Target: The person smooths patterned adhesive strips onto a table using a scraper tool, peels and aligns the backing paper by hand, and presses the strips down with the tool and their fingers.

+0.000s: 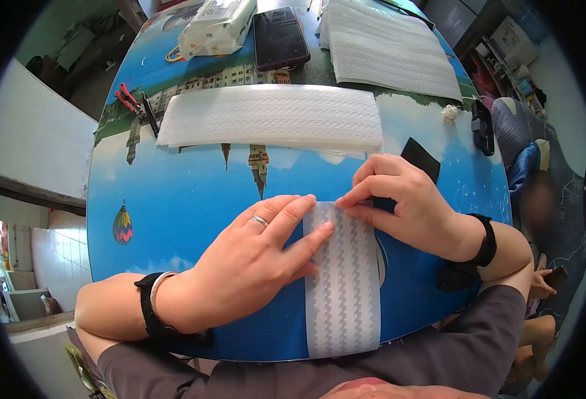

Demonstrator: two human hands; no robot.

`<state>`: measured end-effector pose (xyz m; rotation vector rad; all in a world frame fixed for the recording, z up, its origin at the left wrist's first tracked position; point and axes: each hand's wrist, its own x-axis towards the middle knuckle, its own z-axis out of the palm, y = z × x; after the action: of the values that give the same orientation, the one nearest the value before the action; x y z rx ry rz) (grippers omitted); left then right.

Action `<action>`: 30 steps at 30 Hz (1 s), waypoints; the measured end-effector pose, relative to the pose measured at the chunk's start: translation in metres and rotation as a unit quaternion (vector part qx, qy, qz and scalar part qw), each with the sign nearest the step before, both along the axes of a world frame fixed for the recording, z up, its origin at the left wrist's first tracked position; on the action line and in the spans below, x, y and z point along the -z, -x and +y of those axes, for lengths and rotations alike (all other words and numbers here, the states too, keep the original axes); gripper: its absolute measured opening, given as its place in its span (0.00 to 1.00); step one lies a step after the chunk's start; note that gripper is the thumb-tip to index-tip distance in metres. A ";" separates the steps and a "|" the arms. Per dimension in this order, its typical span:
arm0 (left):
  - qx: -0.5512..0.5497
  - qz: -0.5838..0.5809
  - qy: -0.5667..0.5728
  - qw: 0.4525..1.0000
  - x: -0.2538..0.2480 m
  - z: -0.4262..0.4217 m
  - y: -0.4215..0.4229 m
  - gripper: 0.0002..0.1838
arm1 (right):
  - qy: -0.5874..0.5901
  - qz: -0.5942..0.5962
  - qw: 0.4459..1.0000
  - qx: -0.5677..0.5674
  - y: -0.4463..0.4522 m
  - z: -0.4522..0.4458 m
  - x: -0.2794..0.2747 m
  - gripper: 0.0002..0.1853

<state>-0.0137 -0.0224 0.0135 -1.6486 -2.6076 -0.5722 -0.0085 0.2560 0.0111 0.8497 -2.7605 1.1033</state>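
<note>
A long white strip with grey patterned rows (341,292) lies lengthwise on the blue printed table, its near end at the table's front edge. My left hand (259,256), with a ring on one finger, rests on the strip's upper left part with its fingers apart. At the strip's far end, my right hand (399,203) pinches the top edge between thumb and forefinger. Part of a round pale object shows beside the strip's right edge. Beyond my hands lies a wide stack of white embossed sheets (273,116).
At the back are a pack of wipes (217,26), a dark phone (281,38) and more white sheets (389,50). Red-handled snips (127,98) lie left, a black card (420,159) right. Another person's hand (541,284) shows at the far right.
</note>
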 end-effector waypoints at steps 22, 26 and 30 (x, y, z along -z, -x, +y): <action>-0.017 0.071 0.029 0.997 -0.001 0.000 -0.007 0.32 | -0.070 0.108 0.991 -0.045 -0.001 -0.001 0.005 0.12; -0.018 0.082 0.036 0.996 -0.002 0.000 -0.008 0.33 | -0.083 0.114 0.989 -0.054 -0.001 -0.001 0.006 0.15; -0.022 0.096 0.049 0.994 -0.003 0.001 -0.010 0.32 | -0.087 0.125 0.987 -0.060 -0.001 -0.002 0.005 0.15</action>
<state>-0.0041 -0.0218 0.0165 -1.5789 -2.5622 -0.2725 -0.0078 0.2543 0.0057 1.1029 -2.6515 0.7179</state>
